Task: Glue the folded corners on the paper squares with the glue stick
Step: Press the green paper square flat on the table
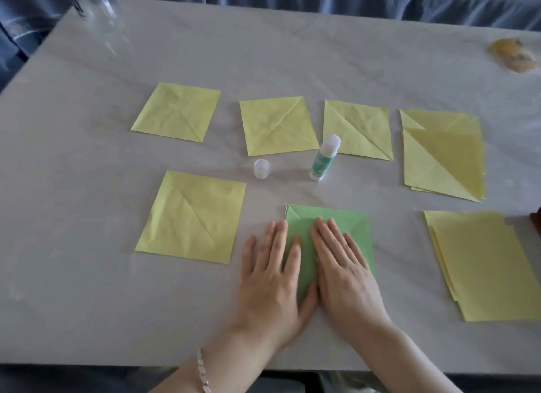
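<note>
A green folded paper square [355, 227] lies near the table's front edge. My left hand [272, 278] and my right hand [344, 272] both press flat on it, fingers straight and side by side. The glue stick [324, 157] stands upright and uncapped behind the green square, its cap [261, 169] standing to its left. Three folded yellow squares lie in a back row: left [177, 112], middle [277, 125], right [357, 129]. Another folded yellow square [191, 217] lies to the left of my hands.
A pile of folded yellow squares [442, 155] lies at the right, with a stack of flat yellow sheets [486, 263] nearer me. A clear bottle [95, 7] stands at the back left corner. A yellowish crumpled object [515, 55] sits at the far right.
</note>
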`<state>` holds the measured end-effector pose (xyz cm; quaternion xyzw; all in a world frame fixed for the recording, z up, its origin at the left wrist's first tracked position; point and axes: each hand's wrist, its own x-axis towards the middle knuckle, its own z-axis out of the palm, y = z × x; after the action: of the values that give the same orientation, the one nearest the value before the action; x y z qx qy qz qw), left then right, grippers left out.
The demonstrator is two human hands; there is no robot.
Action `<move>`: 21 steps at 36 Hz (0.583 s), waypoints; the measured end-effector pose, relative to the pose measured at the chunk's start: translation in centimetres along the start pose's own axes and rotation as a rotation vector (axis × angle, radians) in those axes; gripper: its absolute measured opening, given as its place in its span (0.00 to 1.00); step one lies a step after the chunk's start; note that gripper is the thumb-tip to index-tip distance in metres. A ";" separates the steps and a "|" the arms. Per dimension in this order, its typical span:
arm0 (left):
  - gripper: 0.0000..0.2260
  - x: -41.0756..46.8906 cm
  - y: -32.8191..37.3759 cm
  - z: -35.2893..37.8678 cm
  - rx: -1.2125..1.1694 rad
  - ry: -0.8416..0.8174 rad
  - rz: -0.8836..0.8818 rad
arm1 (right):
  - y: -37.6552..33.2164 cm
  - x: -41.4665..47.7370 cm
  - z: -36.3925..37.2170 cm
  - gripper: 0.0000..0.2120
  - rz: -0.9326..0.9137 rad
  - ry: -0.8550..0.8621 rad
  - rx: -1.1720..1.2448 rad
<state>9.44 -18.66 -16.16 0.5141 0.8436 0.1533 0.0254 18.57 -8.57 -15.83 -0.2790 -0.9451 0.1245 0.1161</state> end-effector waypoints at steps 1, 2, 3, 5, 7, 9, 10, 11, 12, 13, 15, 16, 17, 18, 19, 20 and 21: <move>0.28 0.0 0.0 -0.1 0.001 0.001 -0.003 | 0.0 0.0 -0.1 0.24 0.001 -0.009 -0.020; 0.28 0.0 0.1 -0.1 0.002 0.003 -0.006 | 0.0 0.1 -0.1 0.24 -0.003 -0.015 -0.036; 0.27 0.1 0.1 -0.2 0.001 0.006 -0.008 | 0.1 0.1 -0.2 0.24 -0.006 -0.024 -0.049; 0.27 0.1 0.2 -0.2 0.002 0.010 -0.010 | 0.1 0.1 -0.4 0.25 -0.009 -0.039 -0.069; 0.27 0.1 0.3 -0.2 0.008 0.004 -0.006 | 0.1 -0.1 -0.5 0.25 -0.003 -0.043 -0.077; 0.27 0.1 0.3 -0.1 0.023 0.006 0.007 | 0.2 -0.3 -0.7 0.25 0.002 -0.041 -0.086; 0.28 0.1 0.4 -0.1 0.029 0.012 0.015 | 0.3 -0.4 -0.8 0.24 0.004 -0.040 -0.097; 0.28 0.1 0.4 0.0 0.036 0.018 0.022 | 0.5 -0.6 -0.9 0.24 0.009 -0.041 -0.107; 0.28 0.1 0.5 0.1 0.045 0.023 0.030 | 0.8 -0.8 -1.0 0.24 0.014 -0.043 -0.115; 0.28 0.1 0.5 0.2 0.053 0.027 0.034 | 1.1 -1.0 -1.1 0.25 0.021 -0.046 -0.119; 0.28 0.1 0.8 0.4 0.058 0.028 0.028 | 1.8 -1.4 -1.3 0.25 0.034 -0.051 -0.127; 0.28 0.1 1.0 0.4 0.060 0.025 0.019 | 2.2 -1.7 -1.4 0.25 0.039 -0.052 -0.130; 0.28 0.1 1.2 0.5 0.064 0.023 0.011 | 2.5 -2.0 -1.6 0.25 0.043 -0.052 -0.133; 0.28 0.1 1.5 0.6 0.069 0.023 0.002 | 2.8 -2.3 -1.7 0.25 0.045 -0.052 -0.136; 0.28 0.1 1.8 0.6 0.069 0.025 -0.005 | 3.1 -2.6 -1.9 0.25 0.045 -0.051 -0.138; 0.28 0.1 2.1 0.6 0.064 0.029 -0.011 | 3.4 -2.8 -2.0 0.25 0.042 -0.052 -0.140; 0.28 0.2 2.5 0.6 0.053 0.034 -0.009 | 3.7 -3.0 -2.1 0.24 0.041 -0.058 -0.142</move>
<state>11.61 -17.27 -15.96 0.5081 0.8499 0.1395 -0.0019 23.50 -6.93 -15.40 -0.3023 -0.9485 0.0676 0.0663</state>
